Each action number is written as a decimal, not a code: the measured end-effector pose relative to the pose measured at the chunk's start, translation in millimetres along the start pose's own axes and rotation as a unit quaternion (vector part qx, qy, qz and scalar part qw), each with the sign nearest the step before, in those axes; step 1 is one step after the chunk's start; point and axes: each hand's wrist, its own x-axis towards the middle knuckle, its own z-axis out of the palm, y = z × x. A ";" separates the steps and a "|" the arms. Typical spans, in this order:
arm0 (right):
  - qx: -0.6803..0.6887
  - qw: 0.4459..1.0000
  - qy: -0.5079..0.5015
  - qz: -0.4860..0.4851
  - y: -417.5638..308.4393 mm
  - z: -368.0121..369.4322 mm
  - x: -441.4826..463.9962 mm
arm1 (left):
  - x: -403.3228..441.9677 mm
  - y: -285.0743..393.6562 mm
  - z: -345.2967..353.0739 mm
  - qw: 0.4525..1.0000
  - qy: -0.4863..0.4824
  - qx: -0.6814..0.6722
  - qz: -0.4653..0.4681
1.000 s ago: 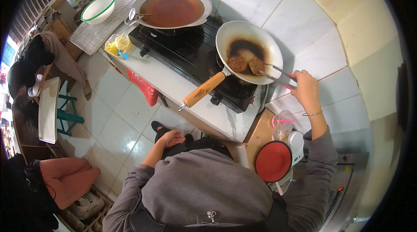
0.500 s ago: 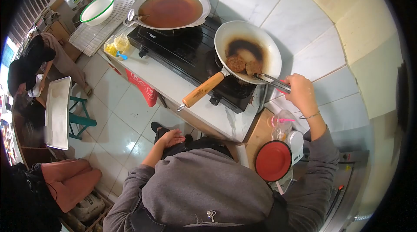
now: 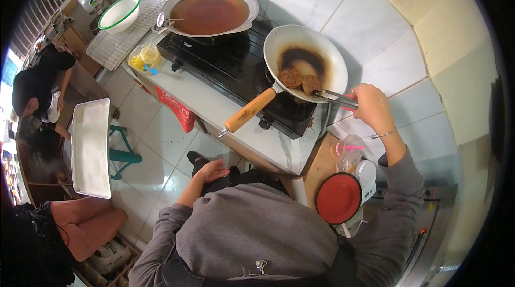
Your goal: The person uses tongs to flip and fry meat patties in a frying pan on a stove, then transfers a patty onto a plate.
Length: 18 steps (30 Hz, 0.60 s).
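My right hand point(image 3: 371, 107) is closed around metal tongs point(image 3: 338, 98) with red grips. Their tips touch the right-hand of two browned meat patties point(image 3: 310, 84). The other patty point(image 3: 290, 77) lies just beside it. Both are in a white frying pan point(image 3: 333, 61) with a dark scorched patch and a wooden handle point(image 3: 251, 110), which no hand holds. My left hand point(image 3: 214, 170) hangs low by my lap, holding nothing, its fingers loosely stretched.
A wide metal wok point(image 3: 249, 10) of reddish-brown liquid shares the black gas stove point(image 3: 214, 59). A red round pan point(image 3: 338, 198) sits at my right. At left, a person in black point(image 3: 43, 80) bends near a metal tray point(image 3: 91, 147) over a green stool point(image 3: 126, 155). Another person's pink trousers point(image 3: 88, 222) show below.
The tongs and right hand have shifted slightly, and the right patty has edged left against the other. The tray and stool at left have moved right; the person in black has shifted.
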 end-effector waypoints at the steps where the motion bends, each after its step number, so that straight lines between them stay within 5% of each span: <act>1: 0.004 1.000 0.006 0.001 1.0 1.4 0.7 | 0.2 0.2 0.2 1.000 -0.001 0.005 0.003; 18: 0.093 0.995 -0.019 0.032 12.5 -6.8 2.0 | 0.0 1.0 5.7 1.000 0.007 -0.005 -0.001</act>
